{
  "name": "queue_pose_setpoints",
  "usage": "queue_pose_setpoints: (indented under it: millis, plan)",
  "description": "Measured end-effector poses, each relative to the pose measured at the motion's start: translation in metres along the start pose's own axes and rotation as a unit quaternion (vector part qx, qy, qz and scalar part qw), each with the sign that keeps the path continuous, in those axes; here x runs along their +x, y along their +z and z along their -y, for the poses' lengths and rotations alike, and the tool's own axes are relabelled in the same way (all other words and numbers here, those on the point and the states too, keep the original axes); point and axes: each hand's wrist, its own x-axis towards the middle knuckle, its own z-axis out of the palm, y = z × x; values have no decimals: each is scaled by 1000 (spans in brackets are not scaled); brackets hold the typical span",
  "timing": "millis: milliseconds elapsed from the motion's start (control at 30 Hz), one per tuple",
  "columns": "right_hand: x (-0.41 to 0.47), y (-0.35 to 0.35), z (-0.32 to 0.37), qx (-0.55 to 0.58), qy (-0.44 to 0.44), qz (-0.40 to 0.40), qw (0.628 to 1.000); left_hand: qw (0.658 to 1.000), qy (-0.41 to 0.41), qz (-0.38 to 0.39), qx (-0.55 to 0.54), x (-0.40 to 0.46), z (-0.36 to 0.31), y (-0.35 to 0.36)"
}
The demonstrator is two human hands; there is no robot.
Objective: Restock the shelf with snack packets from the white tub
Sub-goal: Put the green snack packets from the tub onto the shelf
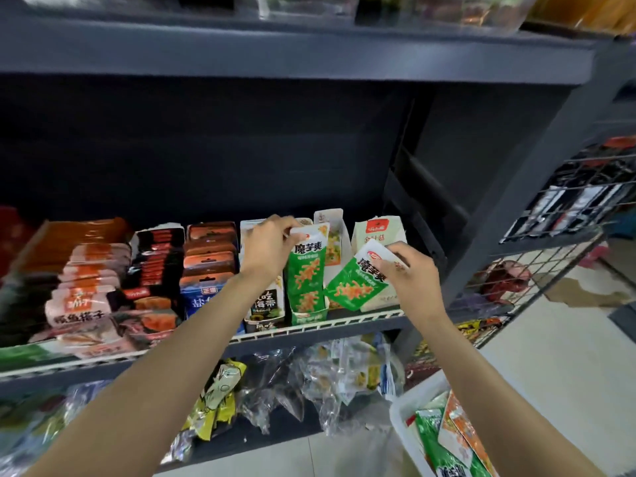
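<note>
Restock partway, by the look of it. Green snack packets already standing in the display box (307,313) at the near edge of the shelf (320,327), right of centre. White tub (406,413) at near right, below the shelf, with green and orange packets left inside; count unclear, so more trips likely.

Left hand (266,247) up at the box, fingers curled, pinching the top edge of the upright green packet (306,266) at the front of the row; looks like steadying or seating it. Right hand (407,275) just right of the box, fingers curled round the white top end of a second green packet (358,284), tilted, lower corner near the shelf edge, not yet in the box. Hands apart, each clamped on its own packet. Neighbouring boxes to the left already full.
</note>
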Motion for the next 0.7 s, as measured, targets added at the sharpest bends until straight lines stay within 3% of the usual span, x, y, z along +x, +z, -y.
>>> queue_pose_setpoints:
  millis: [100,200,267,367,467,533,600,700]
  plan:
    - [7,8,-1,4,4,2,1000,994,27,60,90,8,10,7]
    - [12,15,2,15,-2,19,1000,957,57,140,246,12,19,13]
    - [18,21,5,35,0,27,999,948,76,141,276,14,22,14]
    - [28,34,9,50,-5,32,998,967,79,150,188,17,27,13]
    - [40,50,13,53,-17,58,997,991,64,115,0,14,37,8]
    - [46,63,16,25,-33,71,997,987,55,94,-117,5,36,0]
    - [50,75,17,8,-44,89,995,981,62,104,-153,-4,33,-7]
    - [54,93,14,-69,-66,101,990,986,78,97,-108,-7,33,-8]
